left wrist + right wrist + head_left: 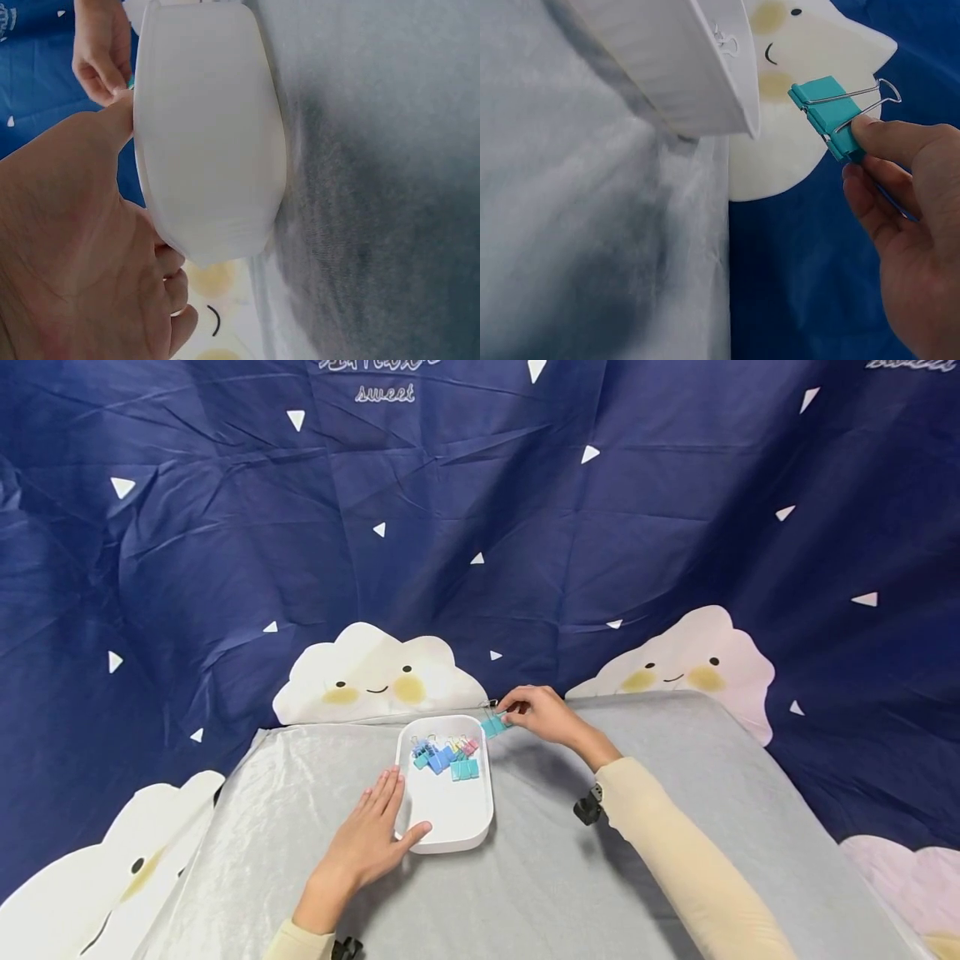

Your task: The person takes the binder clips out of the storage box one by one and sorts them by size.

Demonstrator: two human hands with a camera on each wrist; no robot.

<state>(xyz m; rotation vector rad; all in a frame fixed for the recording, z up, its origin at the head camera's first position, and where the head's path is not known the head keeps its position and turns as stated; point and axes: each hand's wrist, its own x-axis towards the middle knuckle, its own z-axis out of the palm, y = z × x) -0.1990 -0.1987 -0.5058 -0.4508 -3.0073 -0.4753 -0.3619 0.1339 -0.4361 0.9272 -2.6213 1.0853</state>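
Note:
My right hand [543, 714] pinches a large teal binder clip [829, 112] between thumb and fingers, just beyond the far right corner of a white box [450, 847]. The clip's wire handles stand out from its body in the right wrist view. On the box's near left side rests my left hand [367, 837], its fingers straight along the rim and its thumb across the near left corner. Inside the box's far half lie several binder clips: blue clips [440, 761], a teal clip [465, 769] and a pink clip [469, 747] among them.
A grey cloth [540, 893] covers the table under the box. Right behind the table's far edge hangs a dark blue curtain [480, 610] printed with white clouds and triangles.

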